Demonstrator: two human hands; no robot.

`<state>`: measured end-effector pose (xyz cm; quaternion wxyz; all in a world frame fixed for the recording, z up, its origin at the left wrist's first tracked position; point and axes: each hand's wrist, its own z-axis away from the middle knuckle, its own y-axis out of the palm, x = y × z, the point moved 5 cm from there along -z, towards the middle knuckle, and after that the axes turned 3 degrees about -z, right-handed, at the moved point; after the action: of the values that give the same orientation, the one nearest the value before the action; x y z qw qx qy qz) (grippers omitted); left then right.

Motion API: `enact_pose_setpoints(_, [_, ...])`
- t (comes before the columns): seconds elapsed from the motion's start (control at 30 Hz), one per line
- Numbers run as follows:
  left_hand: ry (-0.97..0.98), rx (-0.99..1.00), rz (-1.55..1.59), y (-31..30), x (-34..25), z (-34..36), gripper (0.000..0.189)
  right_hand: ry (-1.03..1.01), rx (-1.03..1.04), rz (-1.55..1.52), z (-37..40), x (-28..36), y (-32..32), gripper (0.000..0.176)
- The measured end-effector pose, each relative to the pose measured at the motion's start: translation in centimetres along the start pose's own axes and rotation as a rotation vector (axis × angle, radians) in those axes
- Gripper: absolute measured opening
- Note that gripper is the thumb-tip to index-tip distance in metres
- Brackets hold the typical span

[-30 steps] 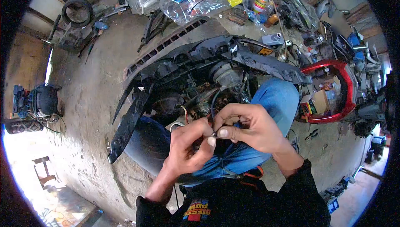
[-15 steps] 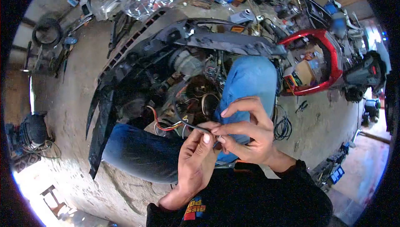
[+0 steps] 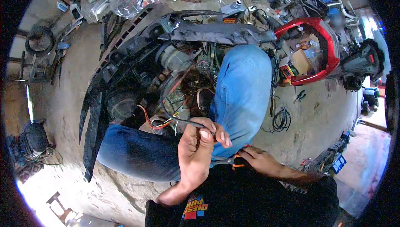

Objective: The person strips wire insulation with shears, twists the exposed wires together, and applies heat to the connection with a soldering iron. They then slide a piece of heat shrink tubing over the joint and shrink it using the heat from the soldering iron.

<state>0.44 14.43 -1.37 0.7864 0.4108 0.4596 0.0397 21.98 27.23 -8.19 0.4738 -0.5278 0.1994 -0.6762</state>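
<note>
One black cable (image 3: 163, 103) in the left hand (image 3: 196, 151)

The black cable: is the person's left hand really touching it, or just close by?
Touching. The head view shows the left hand pinching the black cable between thumb and fingers, with no gap showing.

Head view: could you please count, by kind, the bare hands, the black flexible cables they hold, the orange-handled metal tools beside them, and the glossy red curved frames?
Bare hands: 2 (left hand, right hand)
Black flexible cable, held: 1
Orange-handled metal tool: 1
Glossy red curved frame: 1
Total: 5
</note>
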Motion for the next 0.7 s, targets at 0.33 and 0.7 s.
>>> enact_pose_setpoints(0.33, [-0.047,0.048,0.058,-0.6,-0.9,0.4,0.019,0.154,0.099,-0.602,0.0,-1.8,-4.1,0.050])
enact_pose_setpoints(0.7, [-0.013,-0.038,0.091,-1.3,-0.3,0.4,0.024,0.127,-0.499,-0.228,-3.9,1.7,-18.0,0.062])
